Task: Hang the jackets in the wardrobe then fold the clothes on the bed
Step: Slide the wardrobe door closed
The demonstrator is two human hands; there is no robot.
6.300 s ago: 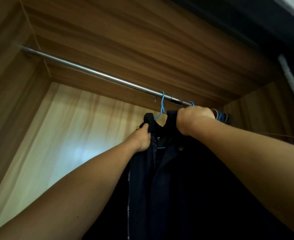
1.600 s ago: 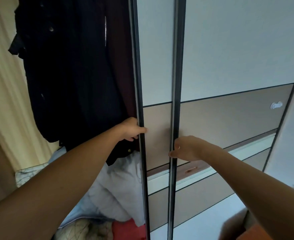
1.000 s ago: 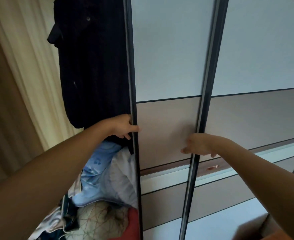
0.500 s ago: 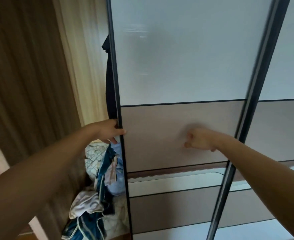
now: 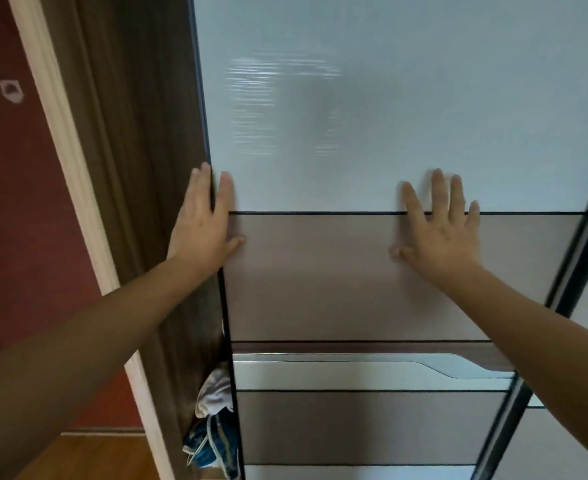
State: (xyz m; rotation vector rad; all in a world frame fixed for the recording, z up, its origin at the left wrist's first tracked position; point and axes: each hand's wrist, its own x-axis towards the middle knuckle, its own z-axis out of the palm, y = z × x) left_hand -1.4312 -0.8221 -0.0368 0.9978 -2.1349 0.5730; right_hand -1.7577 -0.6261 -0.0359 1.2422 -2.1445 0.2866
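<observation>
The left hand [image 5: 204, 220] is laid flat, fingers straight, across the left edge of the wardrobe's sliding door [image 5: 320, 116], with the thumb spread onto the brown band. The right hand [image 5: 438, 230] is pressed flat on the same door with fingers spread, well apart from the left. A wooden side panel [image 5: 140, 168] is seen just left of the left hand, and a bundle of clothes [image 5: 212, 420] is glimpsed well below it, in the narrow gap beside the door edge.

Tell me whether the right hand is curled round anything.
No, the right hand lies flat, fingers straight and spread, against the wardrobe door.
</observation>
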